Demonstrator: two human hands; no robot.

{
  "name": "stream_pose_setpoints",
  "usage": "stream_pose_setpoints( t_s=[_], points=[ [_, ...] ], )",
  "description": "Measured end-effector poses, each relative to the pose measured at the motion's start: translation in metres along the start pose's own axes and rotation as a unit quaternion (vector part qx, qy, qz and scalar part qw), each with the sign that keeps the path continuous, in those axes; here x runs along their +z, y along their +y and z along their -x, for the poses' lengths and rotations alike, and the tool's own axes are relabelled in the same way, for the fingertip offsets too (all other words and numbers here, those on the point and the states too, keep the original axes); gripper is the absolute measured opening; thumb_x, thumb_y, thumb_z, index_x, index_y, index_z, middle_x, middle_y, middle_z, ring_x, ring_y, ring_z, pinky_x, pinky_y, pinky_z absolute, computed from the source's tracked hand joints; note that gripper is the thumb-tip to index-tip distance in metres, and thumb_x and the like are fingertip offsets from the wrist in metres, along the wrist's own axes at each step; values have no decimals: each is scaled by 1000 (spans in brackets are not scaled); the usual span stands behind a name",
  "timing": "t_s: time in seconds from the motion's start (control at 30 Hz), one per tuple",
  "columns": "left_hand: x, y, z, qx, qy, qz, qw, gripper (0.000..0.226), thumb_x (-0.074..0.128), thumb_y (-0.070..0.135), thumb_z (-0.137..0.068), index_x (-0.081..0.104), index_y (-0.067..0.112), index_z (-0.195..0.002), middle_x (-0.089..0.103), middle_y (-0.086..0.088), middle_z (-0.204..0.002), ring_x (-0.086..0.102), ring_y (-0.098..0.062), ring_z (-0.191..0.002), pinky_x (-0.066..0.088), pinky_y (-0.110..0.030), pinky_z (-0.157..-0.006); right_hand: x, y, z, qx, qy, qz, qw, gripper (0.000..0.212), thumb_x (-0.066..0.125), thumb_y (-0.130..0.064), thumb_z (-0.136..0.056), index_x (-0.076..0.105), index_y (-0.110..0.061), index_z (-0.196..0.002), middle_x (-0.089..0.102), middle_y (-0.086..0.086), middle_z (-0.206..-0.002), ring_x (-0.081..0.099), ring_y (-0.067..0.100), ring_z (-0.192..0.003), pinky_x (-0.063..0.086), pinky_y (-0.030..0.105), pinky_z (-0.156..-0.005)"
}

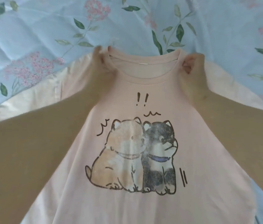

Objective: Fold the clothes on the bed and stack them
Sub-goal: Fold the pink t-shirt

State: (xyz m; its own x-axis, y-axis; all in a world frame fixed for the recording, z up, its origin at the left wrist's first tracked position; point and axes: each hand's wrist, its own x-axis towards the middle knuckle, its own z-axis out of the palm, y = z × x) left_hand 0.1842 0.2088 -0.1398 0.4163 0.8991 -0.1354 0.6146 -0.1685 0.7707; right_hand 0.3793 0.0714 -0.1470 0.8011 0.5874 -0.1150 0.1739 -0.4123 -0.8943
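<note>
Pale blue quilted bed cover [30, 29] printed with pink flower clusters and green leaves, filling the upper part of the head view and showing again at the lower right corner. On it lies a pale pink short-sleeved cotton T-shirt [121, 101], front side up, neck pointing away from the person and hem running out of the bottom edge. The sleeves spread outward onto the cover on either side, each partly hidden by an arm. The bare left forearm [30, 151] and bare right forearm [248, 135] enter from the lower corners and converge on the shoulders of the garment.

At the centre of the chest is a worn cartoon print [132, 159] of two seated puppies pressed together, a cream one on the left and a dark grey one with a blue collar on the right, with black exclamation marks and squiggles above. The ribbed round neckband [143, 79] lies open above the print.

The left hand [101, 65] grips the fabric just beside the neckband on the left shoulder, fingers curled over the top edge. The right hand [192, 67] grips the right shoulder likewise, fingertips bent inward. Both hands are motion-blurred. Whether the shoulder edge is raised off the bed cannot be told.
</note>
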Motion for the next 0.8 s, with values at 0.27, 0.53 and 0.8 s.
stream_pose_setpoints(
  t_s=[0.27, 0.53, 0.8],
  points=[
    [26, -6, 82, 73, -98, -370, 921, 64, 15, 53, -97, -5, 26, -151, -10, 4, -160, -15, -20, -146, -9, -45, -118, -4, 23, 99, -127, -89, 425, 892, 51, 30, -38, -100, 22, -27, -149, 12, -1, -159, 5, 23, -147, 0, 35, -115],
    [29, -31, 234, 152, -128, -402, 894, 67, 14, 56, -93, 23, 21, -149, 31, -5, -153, 22, -31, -143, 7, -51, -113, -47, 59, 238, -151, -33, 422, 893, 49, 39, -33, -90, 54, -12, -131, 54, 14, -136, 41, 32, -130, 21, 39, -107],
    [18, -52, 366, 189, -176, -398, 880, 59, 9, 55, -98, 36, 24, -140, 42, -10, -146, 27, -35, -137, 16, -54, -111, -118, 81, 387, -24, -56, 345, 937, 44, 43, -28, -82, 61, -11, -119, 59, 9, -128, 43, 21, -122, 45, 43, -96]
  ],
)
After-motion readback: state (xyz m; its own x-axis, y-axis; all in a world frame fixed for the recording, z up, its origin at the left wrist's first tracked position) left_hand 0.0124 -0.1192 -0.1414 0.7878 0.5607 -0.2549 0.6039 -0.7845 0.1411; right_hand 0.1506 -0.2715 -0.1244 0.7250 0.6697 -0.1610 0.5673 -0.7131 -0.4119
